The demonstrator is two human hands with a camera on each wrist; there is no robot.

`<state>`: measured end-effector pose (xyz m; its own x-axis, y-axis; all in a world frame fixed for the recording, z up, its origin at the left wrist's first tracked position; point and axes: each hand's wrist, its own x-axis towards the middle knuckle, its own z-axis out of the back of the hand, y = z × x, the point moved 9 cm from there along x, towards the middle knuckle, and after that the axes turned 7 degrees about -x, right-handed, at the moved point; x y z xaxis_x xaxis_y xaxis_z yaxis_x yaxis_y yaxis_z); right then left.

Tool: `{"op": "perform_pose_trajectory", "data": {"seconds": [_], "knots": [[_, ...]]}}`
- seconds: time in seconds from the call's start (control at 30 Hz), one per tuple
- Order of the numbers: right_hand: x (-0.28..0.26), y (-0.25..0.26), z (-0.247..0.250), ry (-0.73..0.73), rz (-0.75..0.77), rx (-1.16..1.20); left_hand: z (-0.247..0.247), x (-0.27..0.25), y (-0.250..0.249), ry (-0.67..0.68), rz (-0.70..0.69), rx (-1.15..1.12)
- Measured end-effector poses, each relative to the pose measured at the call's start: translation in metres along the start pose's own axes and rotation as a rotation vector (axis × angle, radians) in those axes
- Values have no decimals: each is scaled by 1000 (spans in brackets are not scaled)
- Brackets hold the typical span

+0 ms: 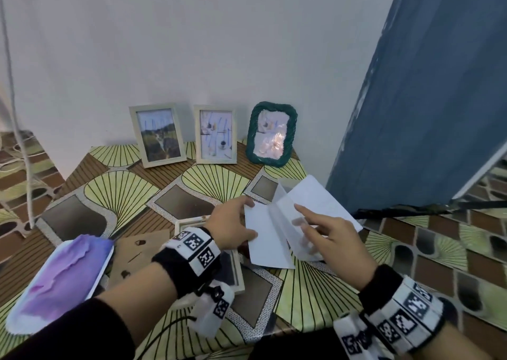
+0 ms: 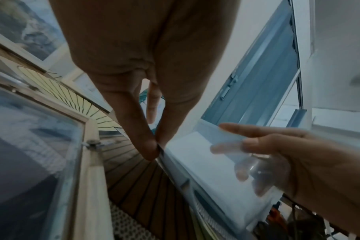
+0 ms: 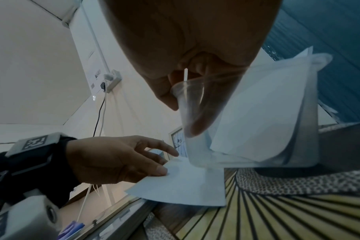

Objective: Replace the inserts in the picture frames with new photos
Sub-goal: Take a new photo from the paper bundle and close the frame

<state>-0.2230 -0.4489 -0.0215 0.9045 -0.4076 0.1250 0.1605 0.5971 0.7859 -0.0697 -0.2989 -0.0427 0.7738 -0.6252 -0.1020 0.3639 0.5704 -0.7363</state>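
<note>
My left hand (image 1: 247,219) pinches the edge of a white photo sheet (image 1: 270,239), blank side up; the left wrist view shows the pinch (image 2: 157,146) on the sheet (image 2: 206,162). My right hand (image 1: 304,228) holds a clear plastic sleeve (image 1: 290,217) with more white sheets (image 1: 315,197) in it, and its fingers show through the plastic (image 3: 191,105). Under my left wrist an opened pale wooden frame (image 1: 189,222) lies flat. Two pale frames (image 1: 157,134) (image 1: 215,134) and a green frame (image 1: 271,134) stand against the wall.
A brown cardboard backing (image 1: 137,255) and a purple photo (image 1: 63,280) lie at the left of the patterned tablecloth (image 1: 123,189). A blue door (image 1: 425,112) stands close on the right. A white cable (image 1: 16,112) hangs at the far left.
</note>
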Motion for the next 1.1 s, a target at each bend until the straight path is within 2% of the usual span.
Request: {"op": "perform_pose_trajectory", "data": {"seconds": [0.33, 0.5, 0.67, 0.77, 0.93, 1.0, 1.1], "knots": [[-6, 10, -22, 93, 140, -350, -19, 14, -3, 99, 67, 160], [-13, 20, -37, 145, 236, -479, -15, 11, 2, 110, 117, -69], [-17, 29, -39, 175, 278, -451, 7, 4, -11, 7, 23, -260], [-15, 43, -23, 104, 311, -394, 11, -2, -19, -47, -20, -411], [1, 54, 39, -180, 330, -412, -6, -11, -23, -44, -34, -601], [10, 44, 61, -258, 270, -446, -14, -13, -25, -13, -44, -665], [26, 12, 73, -190, 73, -538, -25, -10, -23, 21, -46, -694]]}}
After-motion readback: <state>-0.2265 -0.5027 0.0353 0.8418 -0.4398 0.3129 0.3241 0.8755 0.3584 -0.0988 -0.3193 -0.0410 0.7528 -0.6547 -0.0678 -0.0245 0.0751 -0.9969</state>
